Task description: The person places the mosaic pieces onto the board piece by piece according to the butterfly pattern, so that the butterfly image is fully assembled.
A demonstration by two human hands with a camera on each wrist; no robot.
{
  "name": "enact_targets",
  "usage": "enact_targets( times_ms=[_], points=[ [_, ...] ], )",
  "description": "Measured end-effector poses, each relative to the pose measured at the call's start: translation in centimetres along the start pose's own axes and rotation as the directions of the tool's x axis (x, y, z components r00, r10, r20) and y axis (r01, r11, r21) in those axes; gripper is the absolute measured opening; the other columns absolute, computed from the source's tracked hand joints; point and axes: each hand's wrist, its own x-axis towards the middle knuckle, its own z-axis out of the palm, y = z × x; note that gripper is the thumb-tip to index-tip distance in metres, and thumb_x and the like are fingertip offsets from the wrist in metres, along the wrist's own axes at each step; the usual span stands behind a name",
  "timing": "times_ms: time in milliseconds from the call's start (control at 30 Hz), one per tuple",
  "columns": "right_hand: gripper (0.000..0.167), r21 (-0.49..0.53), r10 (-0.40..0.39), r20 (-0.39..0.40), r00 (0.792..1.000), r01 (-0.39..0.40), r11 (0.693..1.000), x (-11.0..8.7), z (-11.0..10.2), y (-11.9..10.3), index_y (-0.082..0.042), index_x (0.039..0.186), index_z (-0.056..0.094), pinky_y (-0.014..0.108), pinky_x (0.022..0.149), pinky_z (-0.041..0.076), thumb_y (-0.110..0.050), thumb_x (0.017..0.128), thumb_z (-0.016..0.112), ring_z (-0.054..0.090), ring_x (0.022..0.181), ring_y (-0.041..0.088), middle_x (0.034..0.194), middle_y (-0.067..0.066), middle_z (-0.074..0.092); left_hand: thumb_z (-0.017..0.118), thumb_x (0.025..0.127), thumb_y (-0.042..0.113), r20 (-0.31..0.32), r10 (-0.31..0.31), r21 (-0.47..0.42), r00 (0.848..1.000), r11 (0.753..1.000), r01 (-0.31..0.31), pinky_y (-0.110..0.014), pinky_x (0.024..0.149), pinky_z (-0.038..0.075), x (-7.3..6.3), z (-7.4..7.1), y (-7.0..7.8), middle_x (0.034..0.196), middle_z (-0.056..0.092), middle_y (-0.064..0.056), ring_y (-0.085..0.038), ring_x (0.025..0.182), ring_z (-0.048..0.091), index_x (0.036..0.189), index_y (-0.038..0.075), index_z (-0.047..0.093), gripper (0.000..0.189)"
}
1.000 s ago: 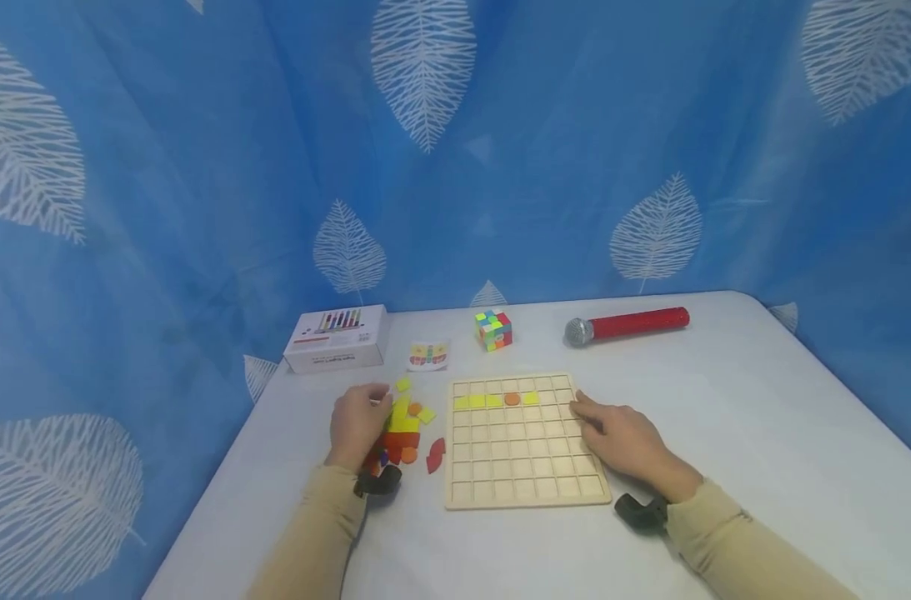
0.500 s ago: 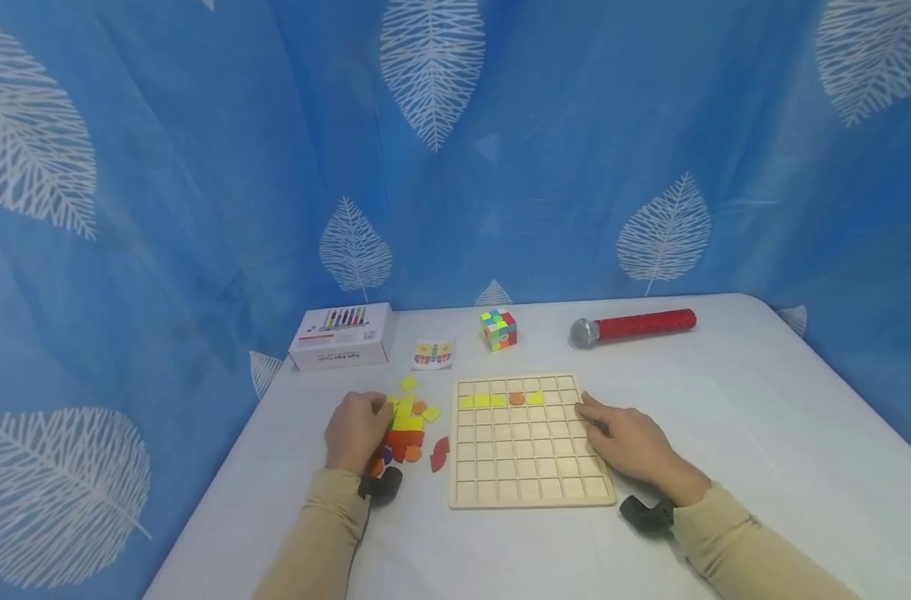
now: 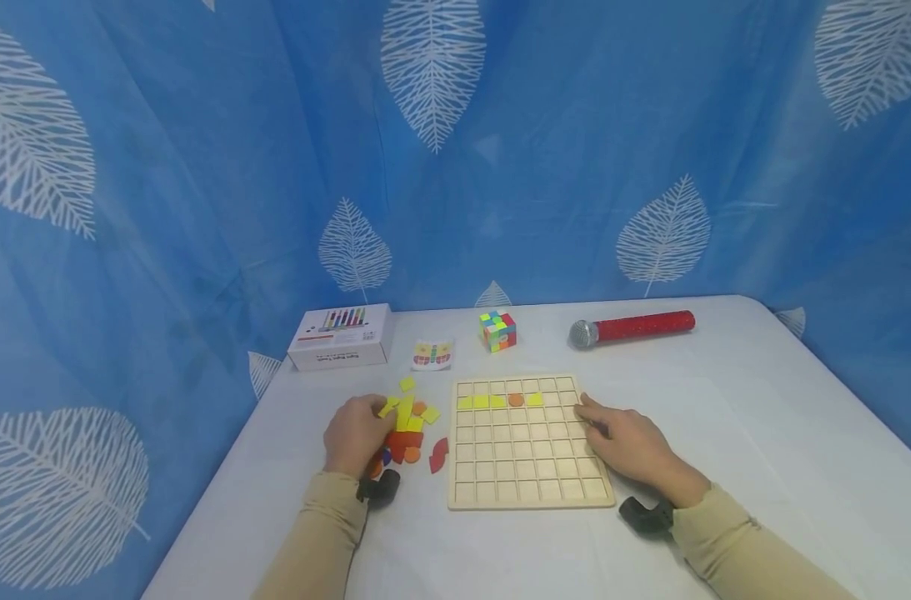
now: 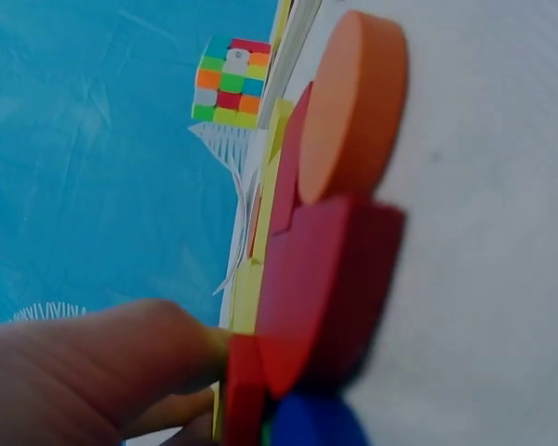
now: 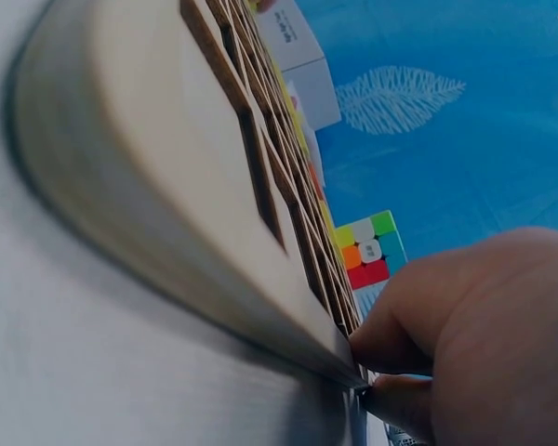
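Observation:
My left hand (image 3: 352,435) is at the pile of small coloured pieces, with a yellow piece (image 3: 388,406) between its thumb and fingers. Red pieces (image 3: 405,443), an orange disc (image 3: 412,455) and more yellow pieces (image 3: 414,423) lie beside it. In the left wrist view, the thumb (image 4: 158,348) is close to a red piece (image 4: 302,288), and the fingertips are partly hidden. My right hand (image 3: 629,443) pinches the right edge of a wooden grid board (image 3: 515,467), its thumb above and a finger below. Yellow pieces (image 3: 481,402) and an orange disc (image 3: 516,400) sit in one upper row.
Behind the pile stand a white box (image 3: 341,337) and a small picture card (image 3: 432,355). A puzzle cube (image 3: 498,331) and a red microphone (image 3: 635,328) lie toward the back. Two red pieces (image 3: 438,455) rest left of the board. A blue leaf-patterned curtain (image 3: 545,167) hangs behind the table.
The left fingers have shifted slightly among the pieces, and a yellow piece now shows tilted at their tips. My right hand keeps its hold on the board. The head view has shifted a little.

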Motion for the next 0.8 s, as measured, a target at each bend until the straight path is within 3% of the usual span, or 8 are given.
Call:
enact_targets(
  times_ms=[233, 367, 500, 633, 800],
  points=[
    [0.045, -0.002, 0.000, 0.005, 1.000, 0.000, 1.000, 0.0, 0.0, 0.0, -0.007, 0.141, 0.063, 0.054, 0.096, 0.053, -0.017, 0.098, 0.056, 0.054, 0.135, 0.043, 0.153, 0.013, 0.052, 0.077, 0.091, 0.023, 0.051, 0.016, -0.011, 0.999, 1.000, -0.015, -0.053, 0.102, 0.050, 0.0, -0.7, -0.3, 0.130, 0.070, -0.011, -0.030, 0.105, 0.063, 0.136, 0.008, 0.066, 0.049],
    [0.044, -0.010, 0.003, 0.005, 1.000, -0.002, 1.000, 0.0, -0.1, 0.0, -0.007, 0.140, 0.063, 0.043, 0.084, 0.051, -0.016, 0.098, 0.056, 0.064, 0.124, 0.035, 0.153, 0.013, 0.052, 0.076, 0.090, 0.021, 0.070, 0.044, -0.015, 0.997, 0.999, -0.044, -0.054, 0.103, 0.049, 0.2, -1.2, -0.5, 0.132, 0.070, -0.012, -0.030, 0.109, 0.063, 0.137, 0.008, 0.066, 0.049],
    [0.044, -0.005, 0.004, 0.009, 1.000, -0.003, 1.000, -0.1, 0.0, 0.0, -0.007, 0.140, 0.063, 0.048, 0.090, 0.054, -0.017, 0.098, 0.056, 0.061, 0.129, 0.038, 0.153, 0.013, 0.052, 0.076, 0.091, 0.022, 0.083, 0.051, -0.017, 0.995, 0.999, -0.050, -0.054, 0.103, 0.048, 0.4, -1.4, -0.8, 0.132, 0.070, -0.010, -0.030, 0.111, 0.063, 0.138, 0.010, 0.066, 0.050],
    [0.045, 0.001, 0.002, 0.009, 1.000, -0.002, 1.000, -0.1, 0.0, -0.1, -0.006, 0.141, 0.062, 0.059, 0.103, 0.048, -0.018, 0.098, 0.056, 0.051, 0.137, 0.043, 0.153, 0.014, 0.051, 0.074, 0.092, 0.027, 0.043, 0.032, -0.046, 0.999, 0.998, -0.030, -0.050, 0.098, 0.051, 0.6, -1.5, -0.8, 0.128, 0.071, -0.008, -0.028, 0.107, 0.064, 0.137, 0.014, 0.067, 0.047],
    [0.045, -0.006, 0.002, 0.002, 1.000, -0.002, 1.000, 0.1, 0.1, -0.1, -0.005, 0.141, 0.062, 0.059, 0.102, 0.049, -0.017, 0.098, 0.056, 0.052, 0.136, 0.043, 0.153, 0.014, 0.051, 0.071, 0.095, 0.033, -0.034, -0.010, -0.204, 0.999, 0.979, 0.003, -0.036, 0.074, 0.051, 0.5, -2.0, -0.3, 0.114, 0.072, -0.005, -0.025, 0.091, 0.061, 0.134, 0.021, 0.070, 0.041]
  ],
)
